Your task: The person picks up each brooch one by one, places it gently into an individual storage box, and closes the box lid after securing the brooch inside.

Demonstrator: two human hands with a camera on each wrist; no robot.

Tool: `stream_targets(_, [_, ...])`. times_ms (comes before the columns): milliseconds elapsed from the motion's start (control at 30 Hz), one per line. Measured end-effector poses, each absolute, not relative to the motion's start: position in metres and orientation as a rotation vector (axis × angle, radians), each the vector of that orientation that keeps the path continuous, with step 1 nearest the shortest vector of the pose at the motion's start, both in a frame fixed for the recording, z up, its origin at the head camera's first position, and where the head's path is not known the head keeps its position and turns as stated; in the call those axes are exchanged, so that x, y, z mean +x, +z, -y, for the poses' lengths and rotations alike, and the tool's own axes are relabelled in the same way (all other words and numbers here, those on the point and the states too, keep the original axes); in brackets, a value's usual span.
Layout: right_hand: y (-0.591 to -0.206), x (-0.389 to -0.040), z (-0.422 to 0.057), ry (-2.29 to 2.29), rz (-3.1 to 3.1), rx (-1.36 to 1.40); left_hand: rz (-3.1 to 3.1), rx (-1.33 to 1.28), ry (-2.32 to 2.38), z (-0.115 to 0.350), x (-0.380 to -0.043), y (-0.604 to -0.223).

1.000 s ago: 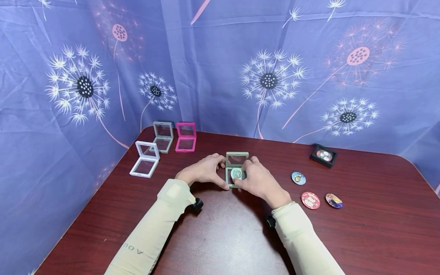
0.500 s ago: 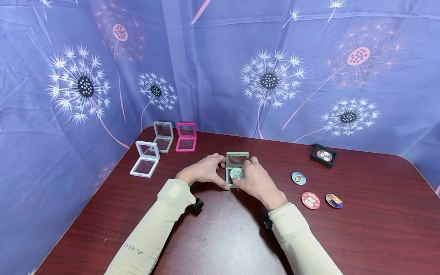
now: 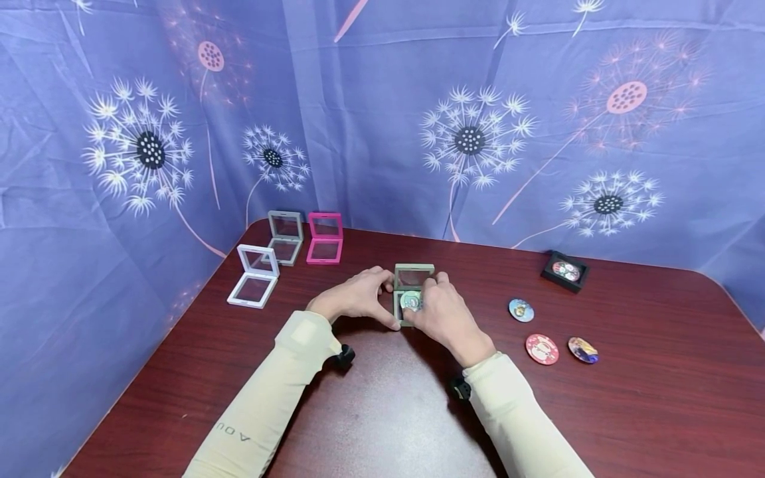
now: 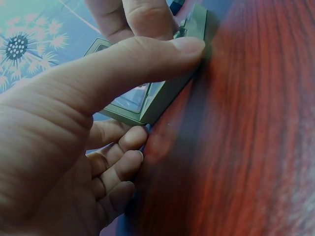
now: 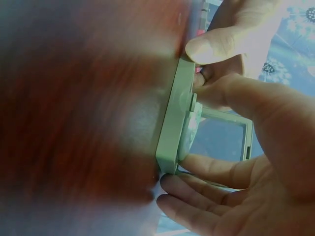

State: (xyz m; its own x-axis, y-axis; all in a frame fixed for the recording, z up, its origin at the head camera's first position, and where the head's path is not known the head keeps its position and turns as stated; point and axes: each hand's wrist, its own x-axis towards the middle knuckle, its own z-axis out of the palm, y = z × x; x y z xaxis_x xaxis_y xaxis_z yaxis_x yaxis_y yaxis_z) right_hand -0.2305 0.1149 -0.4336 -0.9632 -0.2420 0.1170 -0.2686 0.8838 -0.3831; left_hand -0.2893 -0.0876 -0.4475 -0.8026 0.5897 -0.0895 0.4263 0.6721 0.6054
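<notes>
A green display case (image 3: 414, 267) lies in front of me, its clear-windowed lid raised at the back. My left hand (image 3: 357, 297) holds it at the left side. In the left wrist view the thumb (image 4: 142, 56) presses on the front edge while other fingers curl beside the case. Over the lower half, my right hand (image 3: 447, 317) pinches a round pale-green pin badge (image 3: 410, 301) between thumb and finger. The right wrist view shows this badge (image 5: 191, 132) close over the lower window, slightly tilted. Part of it is hidden by the right hand.
White (image 3: 252, 303), grey (image 3: 285, 214) and pink (image 3: 325, 216) cases stand opened at the back left. A black case (image 3: 576, 284) with a badge sits back right. Blue (image 3: 521, 310), red (image 3: 542, 349) and purple-yellow (image 3: 582, 350) badges lie right of my hand. A curtain (image 3: 370, 133) hangs behind.
My right hand and wrist have shifted slightly left, carrying the pale-green badge a little left over the lower window. The left hand and the case stay in place.
</notes>
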Motion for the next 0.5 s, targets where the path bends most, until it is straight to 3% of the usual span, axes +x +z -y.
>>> stream_targets(500, [-0.4344,-0.2309,-0.1146,0.579,2.993,0.415,-2.602,0.806,0.839,0.0880,-0.2887,-0.4467])
